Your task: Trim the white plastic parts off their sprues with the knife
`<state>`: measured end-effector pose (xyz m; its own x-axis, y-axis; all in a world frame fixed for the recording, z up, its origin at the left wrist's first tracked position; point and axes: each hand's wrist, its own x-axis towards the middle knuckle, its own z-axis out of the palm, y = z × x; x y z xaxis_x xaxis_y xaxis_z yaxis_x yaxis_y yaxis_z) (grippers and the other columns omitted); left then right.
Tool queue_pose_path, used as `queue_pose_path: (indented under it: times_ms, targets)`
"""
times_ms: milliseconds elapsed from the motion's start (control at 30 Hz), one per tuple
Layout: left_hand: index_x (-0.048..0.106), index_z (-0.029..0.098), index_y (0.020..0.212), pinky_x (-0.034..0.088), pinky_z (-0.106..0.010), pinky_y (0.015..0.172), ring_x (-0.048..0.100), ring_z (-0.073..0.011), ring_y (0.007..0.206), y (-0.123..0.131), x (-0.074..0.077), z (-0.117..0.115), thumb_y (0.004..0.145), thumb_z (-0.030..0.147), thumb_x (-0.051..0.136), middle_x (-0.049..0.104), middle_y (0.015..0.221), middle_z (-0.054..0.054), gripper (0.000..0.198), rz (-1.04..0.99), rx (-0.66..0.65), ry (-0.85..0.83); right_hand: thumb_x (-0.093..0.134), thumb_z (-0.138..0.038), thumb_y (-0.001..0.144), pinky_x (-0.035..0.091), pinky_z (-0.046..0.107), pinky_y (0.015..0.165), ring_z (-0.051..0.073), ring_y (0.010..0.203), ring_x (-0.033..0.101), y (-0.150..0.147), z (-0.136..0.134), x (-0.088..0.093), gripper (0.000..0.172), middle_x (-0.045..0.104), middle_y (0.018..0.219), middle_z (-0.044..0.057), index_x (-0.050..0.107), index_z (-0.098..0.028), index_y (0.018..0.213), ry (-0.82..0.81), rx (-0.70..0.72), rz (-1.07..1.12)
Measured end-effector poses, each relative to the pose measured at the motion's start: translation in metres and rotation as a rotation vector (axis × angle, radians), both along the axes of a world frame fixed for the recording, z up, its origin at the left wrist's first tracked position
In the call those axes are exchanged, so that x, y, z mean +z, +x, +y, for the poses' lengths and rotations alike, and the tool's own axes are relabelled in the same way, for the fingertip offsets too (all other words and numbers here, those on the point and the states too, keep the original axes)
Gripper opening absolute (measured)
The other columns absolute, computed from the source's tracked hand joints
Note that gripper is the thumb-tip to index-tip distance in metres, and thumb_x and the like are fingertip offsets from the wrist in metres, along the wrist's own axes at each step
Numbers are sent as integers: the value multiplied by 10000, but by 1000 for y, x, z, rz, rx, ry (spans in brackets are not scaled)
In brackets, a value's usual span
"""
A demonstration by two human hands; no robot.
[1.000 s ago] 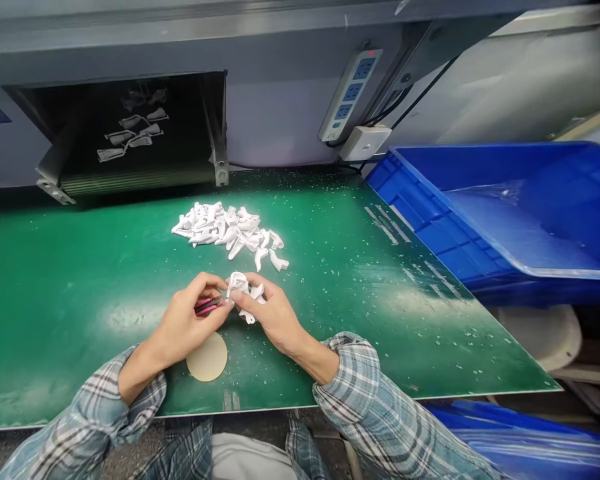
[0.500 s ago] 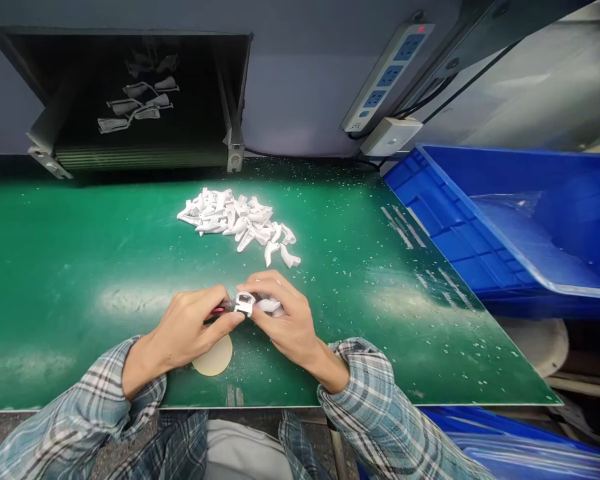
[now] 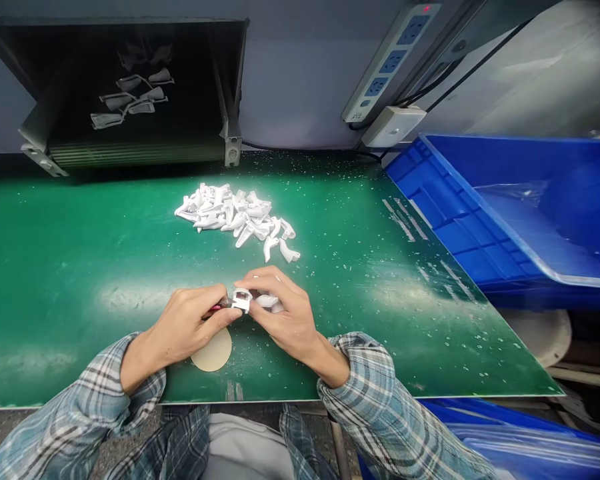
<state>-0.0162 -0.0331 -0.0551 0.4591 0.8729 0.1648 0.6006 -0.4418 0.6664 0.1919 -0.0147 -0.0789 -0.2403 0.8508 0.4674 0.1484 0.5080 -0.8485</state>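
My left hand (image 3: 187, 325) is closed round a small red-handled tool (image 3: 215, 309) whose tip touches a white plastic part (image 3: 241, 299). My right hand (image 3: 280, 313) pinches that white part and keeps a few more white pieces (image 3: 270, 303) under its fingers. Both hands meet low over the green table mat (image 3: 80, 267), near its front edge. Beyond them lies a heap of several white plastic parts (image 3: 235, 217). A round beige disc (image 3: 211, 352) lies on the mat just under my left hand.
A tilted blue bin (image 3: 505, 207) stands at the right, with a clear bag in it. A dark conveyor opening (image 3: 125, 100) at the back left holds more white parts on sprues. A power strip (image 3: 390, 60) hangs on the back wall. White specks dot the mat.
The white part turned in my right hand so its open frame faces up, and my fingers closed over the other pieces. The view shifted slightly; both hands stayed in place.
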Motion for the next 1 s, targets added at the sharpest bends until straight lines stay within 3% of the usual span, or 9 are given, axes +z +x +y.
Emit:
queue_pose_path:
  times_ms: [233, 333, 433, 500, 633, 767, 867, 1000]
  targets:
    - [445, 204, 737, 273, -249, 542, 364, -97, 533, -4, 1, 2, 1079, 342, 431, 444, 607, 58, 369, 24, -55, -2, 716, -206, 918, 561, 356, 785, 213, 884, 699, 1, 0, 1, 163, 750, 1005, 70, 781, -272, 1052, -57, 25, -9]
    - [500, 204, 765, 308, -238, 551, 395, -96, 545, -4, -1, 1, 1064, 369, 473, 483, 623, 54, 342, -5, -1, 25, 718, -202, 901, 549, 353, 776, 212, 860, 686, 0, 0, 3, 148, 746, 980, 61, 769, -262, 1025, -103, 39, -10]
    - [603, 212, 931, 370, -224, 563, 461, -99, 565, -3, -1, -1, 1024, 394, 538, 597, 712, 35, 215, -67, 132, 35, 759, -279, 878, 525, 333, 731, 198, 812, 652, -3, 0, 6, 135, 728, 967, 45, 746, -253, 1010, -279, 83, 25]
    - [622, 216, 1014, 394, -221, 564, 493, -103, 581, -3, -1, -1, 1016, 377, 531, 642, 770, 20, 185, -98, 200, 16, 817, -357, 833, 493, 300, 664, 175, 742, 609, -4, -1, 8, 221, 703, 899, 20, 732, -246, 1005, -448, 122, 76]
    - [622, 218, 1009, 420, -215, 579, 532, -106, 597, -4, 2, 0, 1019, 344, 512, 650, 763, 29, 166, -94, 215, -37, 818, -439, 826, 431, 264, 583, 139, 630, 553, -4, 2, 13, 337, 669, 773, -13, 729, -232, 1076, -686, 247, 176]
    - [626, 212, 1113, 409, -230, 579, 587, -116, 606, -8, 3, 2, 1025, 435, 543, 694, 787, 17, 253, 96, 185, 152, 776, -480, 869, 377, 254, 536, 123, 567, 516, 2, 7, 17, 318, 635, 682, -25, 726, -215, 1037, -755, 234, 206]
    - [650, 208, 963, 365, -261, 577, 639, -143, 665, -9, 2, 2, 1044, 539, 493, 718, 785, -12, 375, 333, 191, 355, 816, -488, 827, 355, 249, 518, 113, 546, 489, 6, 10, 20, 330, 620, 669, -35, 715, -214, 982, -781, 215, 208]
    - [611, 207, 776, 281, -299, 535, 590, -141, 593, -8, 1, 1, 1066, 599, 371, 666, 669, -17, 544, 514, 230, 428, 828, -490, 812, 337, 241, 502, 107, 533, 478, 7, 10, 20, 340, 610, 653, -40, 709, -208, 959, -814, 244, 180]
